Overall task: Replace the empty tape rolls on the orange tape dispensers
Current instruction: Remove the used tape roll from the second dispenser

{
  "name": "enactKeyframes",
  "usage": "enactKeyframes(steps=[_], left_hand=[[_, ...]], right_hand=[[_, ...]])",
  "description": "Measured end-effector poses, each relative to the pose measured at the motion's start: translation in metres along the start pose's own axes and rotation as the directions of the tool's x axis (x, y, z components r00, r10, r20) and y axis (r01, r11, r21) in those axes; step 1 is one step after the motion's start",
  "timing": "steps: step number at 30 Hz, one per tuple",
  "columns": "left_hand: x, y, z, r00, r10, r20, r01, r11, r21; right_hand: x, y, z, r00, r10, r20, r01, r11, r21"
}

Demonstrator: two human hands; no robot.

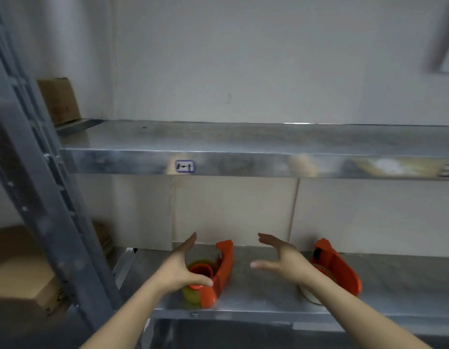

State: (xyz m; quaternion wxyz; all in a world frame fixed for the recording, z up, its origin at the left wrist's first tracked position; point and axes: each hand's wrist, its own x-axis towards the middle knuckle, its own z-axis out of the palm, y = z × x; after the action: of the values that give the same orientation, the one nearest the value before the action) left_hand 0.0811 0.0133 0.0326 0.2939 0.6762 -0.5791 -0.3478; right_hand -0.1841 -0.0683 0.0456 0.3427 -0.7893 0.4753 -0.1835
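Note:
Two orange tape dispensers stand on the lower metal shelf (pixel 256 295). The left dispenser (pixel 223 268) carries a yellowish clear tape roll (pixel 193 295) on its orange hub. My left hand (pixel 178 265) is open right beside that roll, thumb at the hub, fingers stretched towards the wall. The right dispenser (pixel 339 268) holds a whitish roll (pixel 309 293), partly hidden by my right wrist. My right hand (pixel 281 258) hovers open between the two dispensers, holding nothing.
An upper metal shelf (pixel 243 159) with a small blue label (pixel 184 166) overhangs the work area. A grey slotted upright (pixel 42 187) runs down the left. Cardboard boxes sit at the upper left (pixel 58 99) and lower left (pixel 19 275). White wall behind.

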Motion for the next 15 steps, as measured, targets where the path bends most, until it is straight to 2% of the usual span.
enactKeyframes(steps=[7,11,15], left_hand=[[-0.016,0.103,0.088,0.99,0.135,0.029,-0.138,0.985,0.104],[-0.033,0.154,0.162,0.988,0.109,0.113,-0.127,0.978,0.167],[-0.05,0.183,0.214,0.991,0.06,0.119,-0.08,0.982,0.169]], right_hand=[[-0.119,0.057,-0.098,0.994,-0.011,-0.111,0.009,1.0,-0.018],[-0.194,0.107,-0.155,0.986,0.01,-0.167,-0.015,1.0,-0.026],[-0.238,0.14,-0.191,0.989,-0.001,-0.151,-0.006,0.999,-0.05]])
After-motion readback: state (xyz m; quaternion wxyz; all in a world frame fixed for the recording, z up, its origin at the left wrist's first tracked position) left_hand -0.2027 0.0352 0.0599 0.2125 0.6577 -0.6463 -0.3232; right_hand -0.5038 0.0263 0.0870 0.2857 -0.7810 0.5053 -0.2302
